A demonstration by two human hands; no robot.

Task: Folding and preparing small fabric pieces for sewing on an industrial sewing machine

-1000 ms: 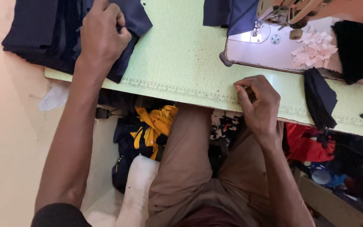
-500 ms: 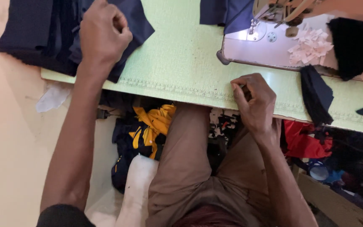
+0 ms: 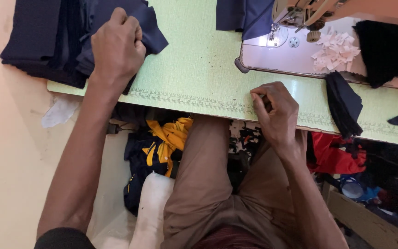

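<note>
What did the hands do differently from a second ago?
Very little changed. The left hand keeps its grip on the dark blue cloth pile at the far left of the green table. The right hand stays curled at the table's near edge, in front of the sewing machine; nothing was picked up or let go. Only the camera shifted slightly.

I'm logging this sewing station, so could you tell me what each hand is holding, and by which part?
The left hand grips the dark blue fabric pile at its right edge. The right hand is curled at the table edge; whether it pinches anything cannot be told.
</note>
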